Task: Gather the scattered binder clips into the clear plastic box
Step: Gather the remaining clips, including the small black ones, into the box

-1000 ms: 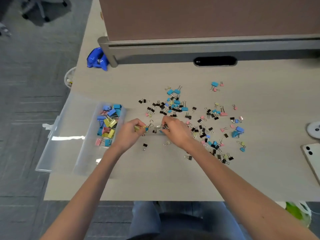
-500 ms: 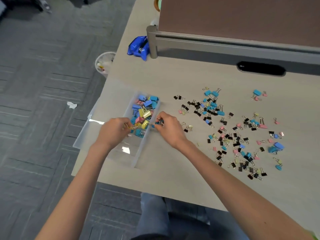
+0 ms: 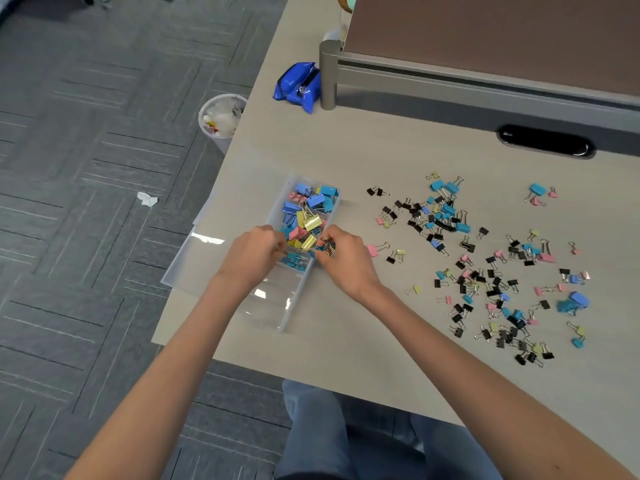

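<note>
binder clips (image 3: 325, 247) sit pinched in the right hand (image 3: 348, 263) over the clear plastic box (image 3: 289, 315), likely so they fall inside, while the left hand (image 3: 251, 254) curls alongside, its hold unclear.

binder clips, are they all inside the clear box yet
No, many binder clips lie scattered on the desk to the right of the clear plastic box.

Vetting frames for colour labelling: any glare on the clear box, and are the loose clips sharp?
Head view: white glare patches on the clear plastic box and its open lid; scattered binder clips sharp, colours readable; even light, faint shadows.
</note>
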{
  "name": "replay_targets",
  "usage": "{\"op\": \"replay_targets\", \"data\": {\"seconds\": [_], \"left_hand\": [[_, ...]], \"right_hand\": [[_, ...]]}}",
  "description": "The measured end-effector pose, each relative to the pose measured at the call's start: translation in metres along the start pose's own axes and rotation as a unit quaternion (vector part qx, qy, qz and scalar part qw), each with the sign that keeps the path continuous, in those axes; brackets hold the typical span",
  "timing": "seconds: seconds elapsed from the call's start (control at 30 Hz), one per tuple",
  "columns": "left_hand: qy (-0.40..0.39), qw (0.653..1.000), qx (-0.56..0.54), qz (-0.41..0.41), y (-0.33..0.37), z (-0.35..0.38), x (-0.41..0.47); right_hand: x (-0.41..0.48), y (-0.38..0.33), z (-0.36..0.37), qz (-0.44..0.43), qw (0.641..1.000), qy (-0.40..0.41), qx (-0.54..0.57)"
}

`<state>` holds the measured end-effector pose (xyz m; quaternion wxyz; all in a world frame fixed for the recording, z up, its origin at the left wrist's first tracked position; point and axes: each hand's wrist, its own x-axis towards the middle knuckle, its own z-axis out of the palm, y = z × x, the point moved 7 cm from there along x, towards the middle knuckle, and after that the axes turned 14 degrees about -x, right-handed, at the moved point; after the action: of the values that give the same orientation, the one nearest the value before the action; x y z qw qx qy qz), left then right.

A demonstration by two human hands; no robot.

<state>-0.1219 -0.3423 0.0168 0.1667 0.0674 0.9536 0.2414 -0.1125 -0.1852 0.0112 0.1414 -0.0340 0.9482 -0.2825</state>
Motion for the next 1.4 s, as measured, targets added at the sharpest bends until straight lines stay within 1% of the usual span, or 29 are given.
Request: {"op": "replay_targets", "data": {"seconds": [0.1,0.2,0.33,0.47,0.57,0.63,0.73,0.83,0.93,1.0,1.07,1.2,1.33,1.4], "left_hand": [[0.045,0.996,-0.074,-0.011,-0.010,-0.011,-0.002],[0.076,0.983,-0.167,-0.032,-0.023,-0.018,-0.006],[0.075,0.959,-0.258,-0.087,-0.036,-0.020,-0.012],[0.051,0.938,-0.320,-0.127,-0.041,-0.019,-0.017],[0.016,0.932,-0.331,-0.148,-0.043,-0.016,-0.017],[0.007,0.928,-0.337,-0.157,-0.044,-0.017,-0.015],[0.001,0.910,-0.375,-0.178,-0.047,-0.019,-0.011],[0.002,0.889,-0.411,-0.201,-0.052,-0.020,-0.011],[0.014,0.871,-0.442,-0.214,-0.056,-0.020,-0.012],[0.026,0.860,-0.458,-0.222,-0.060,-0.020,-0.013],[0.036,0.852,-0.468,-0.231,-0.062,-0.019,-0.014],[0.062,0.843,-0.475,-0.242,-0.066,-0.017,-0.017],[0.065,0.857,-0.455,-0.233,-0.070,-0.015,-0.019],[0.054,0.856,-0.458,-0.232,-0.070,-0.013,-0.020]], "right_hand": [[-0.001,-0.004,0.002,0.006,1.000,-0.005,-0.002],[0.001,-0.012,0.008,0.007,1.000,-0.016,-0.010],[0.003,-0.023,0.017,0.005,0.999,-0.031,-0.033],[0.005,-0.032,0.022,0.003,0.999,-0.034,-0.018],[0.006,-0.032,0.026,0.006,0.999,-0.035,-0.010],[0.008,-0.031,0.027,0.012,0.999,-0.031,0.008],[0.011,-0.034,0.028,0.003,1.000,-0.023,0.009],[0.015,-0.045,0.029,-0.048,0.996,-0.011,-0.069],[0.016,-0.055,0.034,-0.104,0.983,-0.011,-0.149],[0.016,-0.059,0.037,-0.122,0.977,-0.007,-0.177],[0.016,-0.059,0.041,-0.124,0.975,-0.003,-0.183],[0.014,-0.058,0.045,-0.129,0.973,0.021,-0.189],[0.011,-0.056,0.045,-0.136,0.976,0.031,-0.169],[0.009,-0.054,0.044,-0.136,0.976,0.038,-0.167]]}}
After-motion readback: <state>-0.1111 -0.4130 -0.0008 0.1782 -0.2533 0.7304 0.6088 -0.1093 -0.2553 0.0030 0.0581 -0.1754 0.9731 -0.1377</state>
